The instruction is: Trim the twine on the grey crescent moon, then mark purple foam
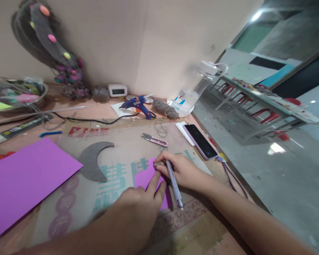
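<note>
A small piece of purple paper (143, 178) lies on the printed covering of the table. My left hand (139, 207) is open on it, index and middle fingers stretched out and pressing near its upper part. My right hand (179, 168) is closed around a light purple pen (175, 187), whose back end points down toward me. Its fingertips meet at the paper's top edge, next to a small brownish thing (158, 164) that I cannot make out; the pen's tip is hidden. Pink-handled thread snips (155, 140) lie just beyond my hands. Left of them lies a grey crescent (91, 161).
A large purple sheet (29, 177) covers the left side. Farther back are a blue glue gun (138, 104), grey yarn (164, 108), a white digital clock (117, 90) and a clear bottle (192, 92). A phone (201, 141) lies along the right edge; a basin (44, 92) stands far left.
</note>
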The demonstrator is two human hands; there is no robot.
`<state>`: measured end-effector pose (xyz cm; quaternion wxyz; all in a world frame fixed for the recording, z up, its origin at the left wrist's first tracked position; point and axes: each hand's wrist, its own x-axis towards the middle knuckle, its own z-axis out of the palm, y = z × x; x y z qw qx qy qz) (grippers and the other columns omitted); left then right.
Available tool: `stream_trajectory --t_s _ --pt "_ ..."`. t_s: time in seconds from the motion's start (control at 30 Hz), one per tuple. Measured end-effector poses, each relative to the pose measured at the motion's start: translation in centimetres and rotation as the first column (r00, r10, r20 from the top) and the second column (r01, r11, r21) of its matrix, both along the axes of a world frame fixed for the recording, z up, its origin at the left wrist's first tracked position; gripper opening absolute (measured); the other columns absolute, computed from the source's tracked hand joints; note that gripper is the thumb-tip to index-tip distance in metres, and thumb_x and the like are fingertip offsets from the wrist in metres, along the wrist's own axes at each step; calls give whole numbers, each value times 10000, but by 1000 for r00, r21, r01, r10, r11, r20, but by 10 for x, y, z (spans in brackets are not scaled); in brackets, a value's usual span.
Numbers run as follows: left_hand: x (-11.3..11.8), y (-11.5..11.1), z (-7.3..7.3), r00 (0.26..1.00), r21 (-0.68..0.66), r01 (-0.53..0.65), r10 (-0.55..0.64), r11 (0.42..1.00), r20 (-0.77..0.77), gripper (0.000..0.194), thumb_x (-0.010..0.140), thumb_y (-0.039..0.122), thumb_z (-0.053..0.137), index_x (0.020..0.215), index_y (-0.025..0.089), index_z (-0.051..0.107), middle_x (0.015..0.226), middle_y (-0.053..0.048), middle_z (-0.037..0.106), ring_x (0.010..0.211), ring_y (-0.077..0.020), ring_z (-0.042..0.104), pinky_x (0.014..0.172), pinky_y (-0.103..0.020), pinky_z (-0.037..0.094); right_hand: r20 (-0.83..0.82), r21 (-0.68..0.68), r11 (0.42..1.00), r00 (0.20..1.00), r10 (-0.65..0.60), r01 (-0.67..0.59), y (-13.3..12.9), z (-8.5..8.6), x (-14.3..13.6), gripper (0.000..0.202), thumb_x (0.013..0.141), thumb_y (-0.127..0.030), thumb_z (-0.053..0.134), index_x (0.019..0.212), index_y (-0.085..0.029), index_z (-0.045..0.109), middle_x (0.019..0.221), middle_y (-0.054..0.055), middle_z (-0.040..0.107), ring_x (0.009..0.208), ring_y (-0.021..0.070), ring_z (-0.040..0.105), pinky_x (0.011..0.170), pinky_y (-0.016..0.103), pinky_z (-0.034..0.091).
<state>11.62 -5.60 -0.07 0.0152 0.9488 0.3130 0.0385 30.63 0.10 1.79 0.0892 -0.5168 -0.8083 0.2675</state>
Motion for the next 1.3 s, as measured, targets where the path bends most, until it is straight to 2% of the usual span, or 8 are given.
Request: stream_trajectory --t_s 0.2,0.4,0.57,0.67,0.73,0.93,1.1,1.3 --pt "0 3 2 996 39 87 -87 995 -14 559 767 173 462 1301 10 496 1341 -275 507 516 -181 606 392 -324 405 3 235 968 996 85 -83 10 -12 -4 173 917 -291 487 992 -177 593 944 80 696 869 191 641 752 292 466" --pt "1 0 -11 999 25 16 -15 1000 -30 642 779 190 454 1400 54 370 1405 -238 453 479 -165 587 398 -331 425 -97 53 983 978 183 -178 18 -3 -1 108 882 -274 545 915 -188 602 778 12 690 696 129 638 648 223 459" --pt "1 2 -9 997 18 71 -70 997 -26 571 801 222 458 1346 52 451 1433 -259 398 519 -171 609 391 -318 419 -73 206 973 990 123 -106 22 -6 -5 137 879 -266 537 942 -170 612 856 60 690 784 165 633 702 262 455" --pt "3 0 -6 998 7 30 -30 1000 -54 644 777 217 487 1386 33 390 1422 -267 407 500 -178 608 375 -323 404 -128 22 985 977 173 -172 24 -2 1 132 876 -275 540 923 -171 605 788 28 677 697 132 616 644 229 448" --pt "4 -2 -4 999 1 14 -14 1000 -52 690 765 215 500 1411 29 343 1408 -265 428 470 -174 594 367 -329 395 -124 -100 963 964 237 -250 25 0 4 141 871 -295 550 914 -173 605 770 17 667 670 123 603 619 219 442" --pt "3 0 5 998 -65 27 -31 998 -56 529 785 180 491 1305 82 501 1374 -243 487 500 -148 604 408 -304 406 -43 148 978 987 152 -144 24 -5 -5 129 876 -261 526 931 -179 608 800 43 666 728 154 604 671 254 430" --pt "0 2 -1 999 -13 30 -30 999 -25 625 741 128 478 1360 58 419 1367 -237 498 507 -164 610 419 -314 454 -123 -62 974 970 211 -219 24 4 -2 105 834 -245 576 898 -171 612 737 16 672 651 129 605 615 217 436" --pt "3 9 -11 995 -19 98 -98 995 -15 500 739 163 475 1230 93 545 1361 -279 479 453 -160 618 392 -293 474 -42 158 976 987 158 -150 24 -2 -5 141 875 -262 531 939 -172 619 827 53 695 746 159 628 680 250 444"
